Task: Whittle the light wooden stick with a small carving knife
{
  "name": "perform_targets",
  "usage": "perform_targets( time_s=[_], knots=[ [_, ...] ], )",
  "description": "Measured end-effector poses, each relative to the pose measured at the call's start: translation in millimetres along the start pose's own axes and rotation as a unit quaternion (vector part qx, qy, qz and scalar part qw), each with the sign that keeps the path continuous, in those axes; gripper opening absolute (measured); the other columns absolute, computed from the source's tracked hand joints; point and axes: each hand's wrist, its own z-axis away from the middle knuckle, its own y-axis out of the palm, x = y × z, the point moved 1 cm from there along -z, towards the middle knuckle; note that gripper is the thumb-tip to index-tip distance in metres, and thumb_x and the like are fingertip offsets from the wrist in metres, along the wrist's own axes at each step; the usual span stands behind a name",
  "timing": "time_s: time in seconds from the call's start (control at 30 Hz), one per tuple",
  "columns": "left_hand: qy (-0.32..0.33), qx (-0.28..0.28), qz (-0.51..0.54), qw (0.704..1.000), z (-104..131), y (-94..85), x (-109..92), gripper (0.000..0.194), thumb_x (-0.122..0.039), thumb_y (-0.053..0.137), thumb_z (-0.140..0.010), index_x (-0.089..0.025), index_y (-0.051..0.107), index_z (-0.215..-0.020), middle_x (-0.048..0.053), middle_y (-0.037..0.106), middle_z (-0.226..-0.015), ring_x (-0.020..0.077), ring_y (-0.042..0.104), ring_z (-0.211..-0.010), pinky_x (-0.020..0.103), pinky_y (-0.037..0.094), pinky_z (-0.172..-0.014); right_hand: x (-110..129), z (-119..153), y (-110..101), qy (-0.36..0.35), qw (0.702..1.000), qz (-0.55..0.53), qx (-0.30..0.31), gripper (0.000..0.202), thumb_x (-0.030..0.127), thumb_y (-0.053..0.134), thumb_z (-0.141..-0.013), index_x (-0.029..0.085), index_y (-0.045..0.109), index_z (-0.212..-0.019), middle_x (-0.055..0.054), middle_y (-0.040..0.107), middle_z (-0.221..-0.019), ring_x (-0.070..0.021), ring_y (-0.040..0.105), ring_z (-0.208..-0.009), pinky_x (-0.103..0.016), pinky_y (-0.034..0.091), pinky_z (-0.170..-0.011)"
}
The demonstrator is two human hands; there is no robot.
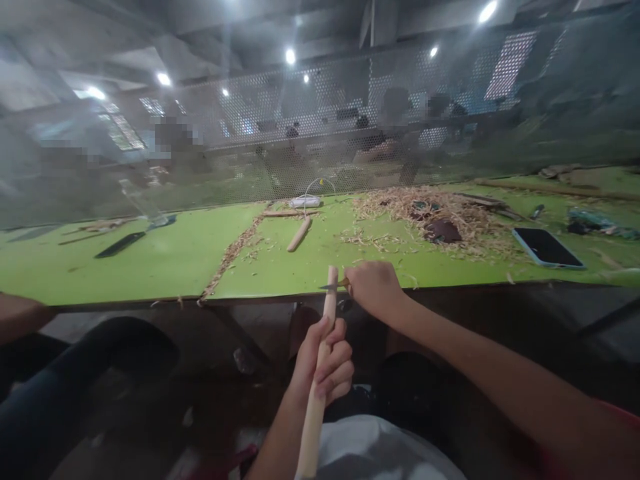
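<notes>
I count two hands of mine, one left hand [327, 367] and one right hand [375, 283], with one long stick [313, 423] and one knife [328, 287] between them. On the green desk [280, 275] I count one blue-edged phone [549, 248] near the front edge at right, one short rounded wooden piece [300, 234] mid-desk, one big shavings heap [480, 223] toward the back edge, and one dark flat object [120, 245] at left.

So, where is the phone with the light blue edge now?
The phone lies on the green table, at right, beside the wood shavings.
</notes>
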Motion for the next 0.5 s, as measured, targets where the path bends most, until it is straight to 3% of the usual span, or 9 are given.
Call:
perform_targets(
  time_s=[0.2,0.5],
  knots=[
    [0.004,-0.003,-0.022,1.000,-1.6,2.8,-4.9,0.036,-0.045,0.035,-0.099,-0.022,0.036,-0.071,-0.009,0.032,-0.037,0.0083,0.015,-0.025,0.015,0.024,-0.026,6.1,2.6,10.8,-0.026,1.000,0.001,-0.009,0.032,0.014,0.045,-0.090,0.017,0.076,-0.094,-0.014,0.073,-0.082,-0.0241,0.070,-0.081,-0.028,0.047,-0.064],
    [0.029,-0.053,-0.038,0.997,-8.7,1.7,-1.6,0.036,-0.044,0.034,-0.099,-0.022,0.035,-0.070,-0.009,0.031,-0.037,0.0087,0.010,-0.027,0.016,0.020,-0.026,6.1,-13.0,18.6,-0.033,0.999,-0.005,-0.027,0.030,0.009,0.045,-0.089,0.009,0.075,-0.089,-0.020,0.072,-0.080,-0.0279,0.071,-0.084,-0.031,0.049,-0.066]
  ],
)
